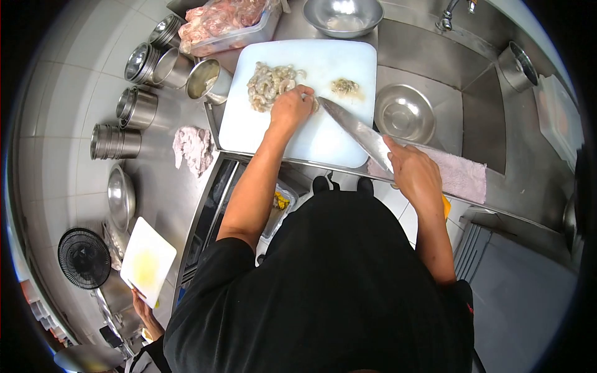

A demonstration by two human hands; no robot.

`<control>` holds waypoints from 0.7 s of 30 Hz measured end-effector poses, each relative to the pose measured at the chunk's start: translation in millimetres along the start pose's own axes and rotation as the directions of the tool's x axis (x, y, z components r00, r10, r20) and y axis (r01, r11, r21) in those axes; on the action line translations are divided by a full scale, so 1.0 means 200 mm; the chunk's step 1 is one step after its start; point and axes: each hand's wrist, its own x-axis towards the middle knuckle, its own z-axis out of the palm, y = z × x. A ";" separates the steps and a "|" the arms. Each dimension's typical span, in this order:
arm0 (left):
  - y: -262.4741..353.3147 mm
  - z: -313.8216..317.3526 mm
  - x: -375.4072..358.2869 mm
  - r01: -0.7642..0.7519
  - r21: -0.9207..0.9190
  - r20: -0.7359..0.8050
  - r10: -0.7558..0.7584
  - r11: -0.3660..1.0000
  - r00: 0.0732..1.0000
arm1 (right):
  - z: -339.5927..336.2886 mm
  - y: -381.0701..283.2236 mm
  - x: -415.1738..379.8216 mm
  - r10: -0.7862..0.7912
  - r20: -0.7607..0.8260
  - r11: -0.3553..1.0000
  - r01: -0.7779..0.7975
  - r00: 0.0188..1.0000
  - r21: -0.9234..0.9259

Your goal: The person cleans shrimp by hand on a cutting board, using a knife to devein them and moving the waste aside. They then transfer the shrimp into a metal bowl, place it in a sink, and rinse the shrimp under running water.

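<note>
A large white cutting board (339, 62) lies across the counter by the sink. On its left half is a pile of peeled raw shrimp (264, 87); to the right sits a small heap of dark scraps (344, 87). My left hand (292, 109) rests at the pile's lower right edge, fingers bent and closed over a shrimp that they mostly cover. In my right hand (413, 171) is a broad kitchen knife (357, 130), gripped at the handle. Its blade slants up and left over the board, with the tip close to my left fingertips.
Beyond the board stand a plastic tub of raw meat (224, 25) and a steel bowl (344, 15). Another bowl (404, 112) sits in the sink (444, 93). A pink towel (460, 174) covers the front edge. At lower left, another person's hand (146, 311) holds a white board (148, 261).
</note>
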 end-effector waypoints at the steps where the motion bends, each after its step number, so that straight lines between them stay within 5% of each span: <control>1: 0.00 0.01 0.00 -0.061 0.063 -0.042 0.063 0.996 0.997 | 0.00 0.00 0.01 0.010 0.007 1.000 -0.010 1.000 -0.016; 6: -0.01 0.05 -0.01 -0.343 0.197 -0.106 0.368 0.918 0.924 | -0.02 -0.02 0.01 -0.033 -0.008 0.998 0.033 0.999 -0.051; 12: 0.01 0.01 -0.05 -0.168 -0.027 -0.084 0.165 0.985 0.983 | -0.05 -0.05 0.00 -0.050 -0.048 0.995 0.046 0.998 -0.090; 21: 0.01 -0.03 -0.03 -0.183 -0.037 0.052 0.185 0.982 0.981 | -0.01 -0.04 0.02 -0.060 -0.030 0.994 0.056 0.998 -0.094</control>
